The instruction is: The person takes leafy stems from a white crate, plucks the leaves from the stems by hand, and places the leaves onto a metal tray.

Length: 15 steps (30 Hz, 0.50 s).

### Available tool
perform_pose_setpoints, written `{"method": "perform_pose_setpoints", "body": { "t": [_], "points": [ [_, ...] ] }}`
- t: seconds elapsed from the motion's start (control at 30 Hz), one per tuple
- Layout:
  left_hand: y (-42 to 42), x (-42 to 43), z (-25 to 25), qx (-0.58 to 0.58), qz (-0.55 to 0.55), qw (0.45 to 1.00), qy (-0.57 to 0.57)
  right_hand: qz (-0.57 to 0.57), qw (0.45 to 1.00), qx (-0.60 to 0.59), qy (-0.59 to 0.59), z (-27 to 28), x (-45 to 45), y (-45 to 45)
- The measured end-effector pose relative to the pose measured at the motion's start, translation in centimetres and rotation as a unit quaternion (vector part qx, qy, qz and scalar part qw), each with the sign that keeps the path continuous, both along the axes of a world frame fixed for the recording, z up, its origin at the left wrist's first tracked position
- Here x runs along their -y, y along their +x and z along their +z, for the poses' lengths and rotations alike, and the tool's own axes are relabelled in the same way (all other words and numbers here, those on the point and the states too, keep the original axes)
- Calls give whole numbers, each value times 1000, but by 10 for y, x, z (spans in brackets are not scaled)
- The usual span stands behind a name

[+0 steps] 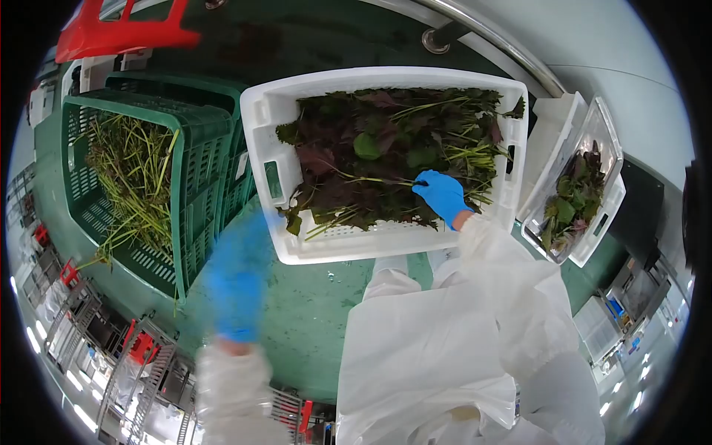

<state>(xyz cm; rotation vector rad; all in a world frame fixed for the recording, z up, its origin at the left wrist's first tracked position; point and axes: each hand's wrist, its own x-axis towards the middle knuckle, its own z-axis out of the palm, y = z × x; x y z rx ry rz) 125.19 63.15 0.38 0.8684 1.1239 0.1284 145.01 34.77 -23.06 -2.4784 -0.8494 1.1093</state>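
Observation:
A white basket (386, 76) holds a heap of purple and green leaves on stems (371, 141). My right hand (442, 197), in a blue glove, is closed on the end of a leafy stem (363, 178) above the heap. My left hand (239, 278), also gloved in blue, is smeared by motion in front of the basket's left corner; its fingers cannot be made out. Left of the basket, a green crate (200, 141) holds a pile of bare stems (133, 178).
A metal tray (608, 137) with leaves (575, 196) rests on a white basket at the right. A red crate (126, 33) is at the upper left. A steel rail (512, 52) runs along the wall. Racks (141, 371) stand at the lower left.

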Motion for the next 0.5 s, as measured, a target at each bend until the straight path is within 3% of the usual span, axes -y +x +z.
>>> {"method": "perform_pose_setpoints", "body": {
  "t": [0.03, 0.07, 0.1, 0.17, 0.27, 0.37, 0.4, 0.5],
  "points": [
    [-14, 43, -38, -91, -266, 935, 217, -58, 996, -64, 4, 25, -7, 8],
    [13, 80, -49, -82, -333, 910, 232, -115, 986, -124, 8, 43, -10, 14],
    [20, 118, -81, -37, -227, 972, 55, -170, 968, -181, 45, 53, -8, 16],
    [46, 175, -115, 17, -98, 995, 13, -272, 909, -292, 119, 70, -3, 14],
    [84, 199, -127, 3, -7, 992, -123, -423, 756, -479, 141, 99, -4, 14],
    [98, 193, -128, -33, -96, 990, -97, -400, 768, -473, 160, 111, -1, 15],
    [107, 188, -111, -29, -45, 988, -143, -338, 824, -425, 160, 122, 0, 22],
    [103, 172, -104, 1, -85, 981, -177, -266, 920, -130, 256, 138, 13, 39]
  ]
}}
